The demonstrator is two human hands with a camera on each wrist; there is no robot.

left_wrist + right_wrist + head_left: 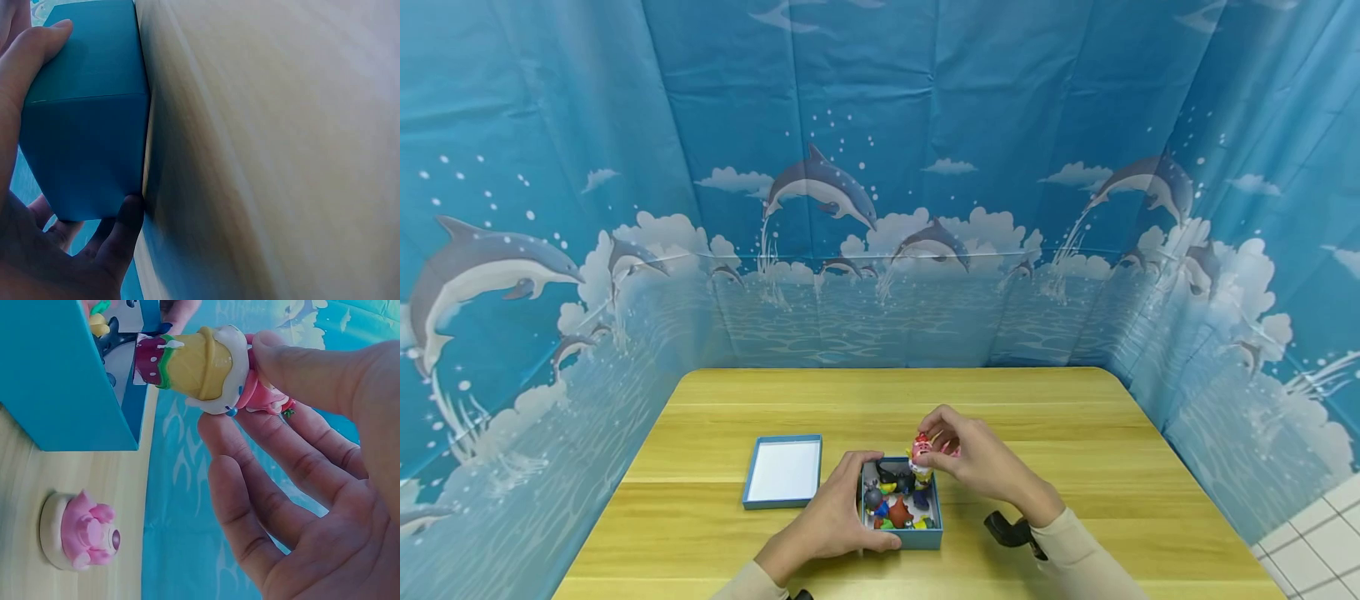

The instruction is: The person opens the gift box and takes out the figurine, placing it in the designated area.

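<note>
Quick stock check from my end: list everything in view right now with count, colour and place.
Box: one, blue, on the table's near middle, open, with small mixed-colour toys inside.
Lid: one, blue rim with white inside, flat on the table, left of the box.
Figure: one, yellow, white, red and pink, held above the box's far right corner.
Pink toy: one, pink on a cream base, on the table beside the box.
Table: one, light wood.
Backdrop: one, blue with dolphins and clouds, around three sides of the table.
Left hand: grip on the box's left side.
Right hand: thumb and fingers pinch the figure.
</note>
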